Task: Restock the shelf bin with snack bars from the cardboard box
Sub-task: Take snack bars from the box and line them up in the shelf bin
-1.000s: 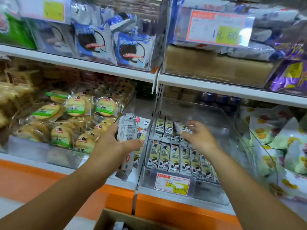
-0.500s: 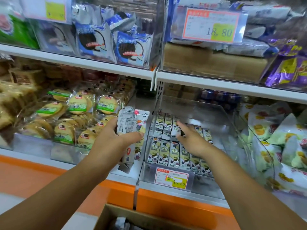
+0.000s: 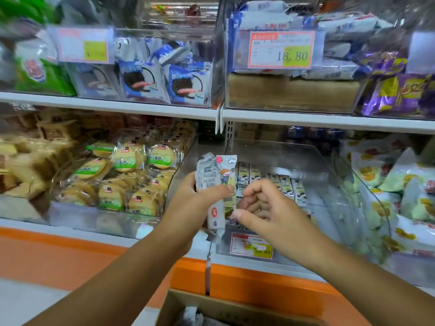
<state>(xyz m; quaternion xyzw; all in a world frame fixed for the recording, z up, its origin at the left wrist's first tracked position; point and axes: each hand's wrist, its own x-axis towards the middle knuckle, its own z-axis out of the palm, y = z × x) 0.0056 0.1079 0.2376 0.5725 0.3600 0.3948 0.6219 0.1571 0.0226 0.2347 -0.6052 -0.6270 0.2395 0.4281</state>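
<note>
My left hand [image 3: 188, 203] grips an upright stack of snack bars [image 3: 217, 182] in white cartoon wrappers, in front of the clear shelf bin [image 3: 329, 184]. My right hand [image 3: 266, 210] is beside the stack, its thumb and fingertips touching the lower edge of the front bar. Rows of the same bars [image 3: 282, 184] lie inside the bin, partly hidden by my hands. The open cardboard box [image 3: 211, 307] sits at the bottom edge of the view, with wrapped bars dimly visible inside.
A price tag [image 3: 251, 245] hangs on the bin's front. Round cakes in clear wrappers [image 3: 127, 180] fill the bin to the left, and yellow-patterned bags [image 3: 388, 196] the bin to the right. The upper shelf [image 3: 306, 118] holds blue cookie packs and an 18.80 label. An orange base runs below.
My right hand has pulled back out of the bin, empty, and come to the stack in my left hand. The left hand has lifted the stack slightly. The view has shifted downward.
</note>
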